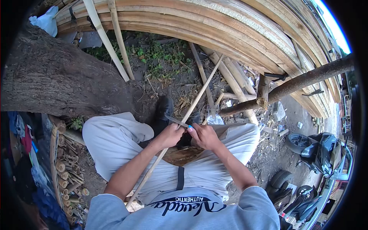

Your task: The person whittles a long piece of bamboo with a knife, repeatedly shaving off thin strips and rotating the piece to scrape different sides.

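Observation:
A long, thin bamboo strip (203, 89) runs slantwise between my knees, from beside my left hip up toward the stacked planks. My left hand (171, 136) is closed around it near its middle, in front of my lap. In my right hand (206, 137) is a knife, its handle mostly hidden by the fingers and a bit of blue showing at the thumb. The knife's blade (178, 122) points left and crosses the strip just beyond my left hand; whether its edge is cutting in cannot be made out. Below the hands is a piece of wood (180, 154).
Long planks (199, 23) are stacked ahead. A thick tree trunk (57, 73) stands left, with cut bamboo pieces (67, 172) nearer me. A rough pole (299, 84) juts in from the right. Motorbikes (320, 151) stand farther right. Both legs are bent outward.

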{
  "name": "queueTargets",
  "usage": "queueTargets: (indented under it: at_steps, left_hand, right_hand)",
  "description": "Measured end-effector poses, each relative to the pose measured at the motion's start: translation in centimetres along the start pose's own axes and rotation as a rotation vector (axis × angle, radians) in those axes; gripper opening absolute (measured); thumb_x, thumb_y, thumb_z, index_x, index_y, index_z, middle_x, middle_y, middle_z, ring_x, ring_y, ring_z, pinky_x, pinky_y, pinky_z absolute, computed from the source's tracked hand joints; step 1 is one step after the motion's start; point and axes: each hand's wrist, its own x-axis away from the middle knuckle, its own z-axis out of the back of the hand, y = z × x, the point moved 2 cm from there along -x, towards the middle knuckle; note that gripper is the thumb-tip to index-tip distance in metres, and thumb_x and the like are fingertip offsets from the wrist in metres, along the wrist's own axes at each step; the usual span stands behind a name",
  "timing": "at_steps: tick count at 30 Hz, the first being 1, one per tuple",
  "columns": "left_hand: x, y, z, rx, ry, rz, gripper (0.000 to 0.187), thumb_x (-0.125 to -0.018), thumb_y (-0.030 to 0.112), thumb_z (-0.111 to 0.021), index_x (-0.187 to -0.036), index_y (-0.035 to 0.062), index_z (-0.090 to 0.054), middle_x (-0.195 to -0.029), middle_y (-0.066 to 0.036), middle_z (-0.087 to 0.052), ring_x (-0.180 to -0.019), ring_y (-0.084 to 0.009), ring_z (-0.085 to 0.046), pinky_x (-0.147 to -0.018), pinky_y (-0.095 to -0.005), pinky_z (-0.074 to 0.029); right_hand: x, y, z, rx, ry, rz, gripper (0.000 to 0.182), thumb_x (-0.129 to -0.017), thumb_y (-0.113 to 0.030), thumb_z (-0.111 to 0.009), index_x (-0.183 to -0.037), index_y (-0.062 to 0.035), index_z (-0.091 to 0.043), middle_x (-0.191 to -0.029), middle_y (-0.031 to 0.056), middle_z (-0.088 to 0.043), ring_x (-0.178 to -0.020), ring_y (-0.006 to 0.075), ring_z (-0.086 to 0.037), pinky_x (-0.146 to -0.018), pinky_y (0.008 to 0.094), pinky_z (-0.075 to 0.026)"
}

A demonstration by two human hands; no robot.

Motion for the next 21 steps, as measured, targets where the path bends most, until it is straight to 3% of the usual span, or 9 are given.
queueTargets:
  at_steps: [5, 7, 11, 13, 15, 17, 19, 20, 21]
  left_hand:
    - [0.8, 0.1, -0.8, -0.005, -0.028, -0.093, 0.032, -0.102, 0.022, -0.041, -0.108, -0.0024, -0.06, -0.095, -0.021, -0.067, -0.09, -0.0332, -0.067, -0.082, -0.0432, -0.049]
    - [-0.4, -1.6, -1.4, -0.079, -0.008, -0.344, 0.031, -0.106, 0.03, -0.04, -0.101, 0.0037, -0.056, -0.07, 0.0, -0.052, -0.058, -0.0097, -0.05, -0.052, -0.0306, -0.042]
    - [-0.8, -0.9, -1.8, -0.003, -0.012, -0.316, 0.035, -0.107, 0.032, -0.039, -0.101, 0.0015, -0.056, -0.068, -0.003, -0.052, -0.058, -0.0141, -0.053, -0.055, -0.0333, -0.045]
    - [-0.9, -0.7, -1.5, -0.001, -0.004, -0.277, 0.036, -0.106, 0.032, -0.041, -0.1, 0.0005, -0.057, -0.067, -0.003, -0.052, -0.057, -0.0143, -0.053, -0.055, -0.0341, -0.045]
    - [-0.3, -1.3, -1.4, -0.069, 0.037, -0.275, 0.037, -0.105, 0.033, -0.043, -0.099, 0.0, -0.058, -0.066, -0.001, -0.052, -0.056, -0.0122, -0.052, -0.054, -0.0335, -0.044]
    - [0.0, -1.7, -2.2, -0.061, -0.008, -0.249, 0.038, -0.105, 0.033, -0.043, -0.098, -0.0005, -0.059, -0.067, -0.002, -0.052, -0.056, -0.0124, -0.052, -0.054, -0.0333, -0.044]
    - [0.2, -1.4, -2.5, -0.038, -0.072, -0.194, 0.039, -0.104, 0.033, -0.045, -0.097, -0.0016, -0.06, -0.067, -0.004, -0.053, -0.055, -0.013, -0.052, -0.054, -0.0329, -0.044]
    - [0.1, -1.1, -2.6, -0.028, -0.066, -0.167, 0.039, -0.103, 0.031, -0.046, -0.098, -0.004, -0.062, -0.071, -0.01, -0.06, -0.059, -0.0215, -0.059, -0.057, -0.0362, -0.047]
    - [-0.7, -1.8, -2.8, -0.017, -0.065, -0.166, 0.039, -0.103, 0.031, -0.046, -0.098, -0.004, -0.062, -0.071, -0.01, -0.06, -0.059, -0.0215, -0.059, -0.057, -0.0362, -0.047]
  right_hand:
    - [0.7, 1.7, 0.4, 0.104, 0.021, 0.096, 0.035, -0.099, -0.035, -0.058, -0.081, -0.006, -0.054, -0.066, 0.0151, -0.06, -0.058, 0.0371, -0.061, -0.051, 0.0457, -0.047]
    - [0.6, 4.5, 0.2, 0.14, 0.037, 0.173, 0.037, -0.096, -0.038, -0.062, -0.08, -0.0064, -0.053, -0.065, 0.0133, -0.059, -0.057, 0.0355, -0.06, -0.051, 0.0439, -0.048]
    - [0.0, 8.1, -0.6, 0.14, 0.014, 0.256, 0.04, -0.097, -0.038, -0.058, -0.074, -0.0062, -0.047, -0.064, 0.015, -0.053, -0.057, 0.0389, -0.055, -0.056, 0.0466, -0.046]
    - [-0.7, 10.1, -1.0, 0.22, 0.143, 0.047, 0.044, -0.1, -0.04, -0.053, -0.075, -0.0039, -0.052, -0.067, 0.0191, -0.059, -0.064, 0.0406, -0.061, -0.059, 0.0485, -0.048]
    - [-1.8, 13.9, 0.9, 0.342, 0.257, -0.573, 0.054, -0.104, -0.043, -0.043, -0.078, 0.0013, -0.058, -0.073, 0.0264, -0.064, -0.075, 0.0447, -0.065, -0.067, 0.0524, -0.05]
    - [-0.6, 17.7, 2.9, 0.397, 0.366, -0.639, 0.061, -0.107, -0.043, -0.034, -0.081, 0.0058, -0.061, -0.079, 0.0318, -0.065, -0.084, 0.0477, -0.065, -0.075, 0.0553, -0.05]
    - [-0.1, 17.4, 2.9, 0.323, 0.468, -0.665, 0.062, -0.108, -0.042, -0.031, -0.08, 0.0061, -0.06, -0.076, 0.0309, -0.064, -0.08, 0.0485, -0.065, -0.073, 0.0551, -0.049]
    - [0.1, 17.2, 2.8, 0.245, 0.56, -0.678, 0.063, -0.108, -0.041, -0.029, -0.079, 0.0065, -0.059, -0.072, 0.0301, -0.062, -0.077, 0.0492, -0.064, -0.072, 0.055, -0.049]
    - [0.2, 16.1, 2.6, 0.249, 0.551, -0.674, 0.063, -0.108, -0.041, -0.029, -0.079, 0.0065, -0.059, -0.072, 0.0301, -0.062, -0.077, 0.0492, -0.064, -0.072, 0.055, -0.049]
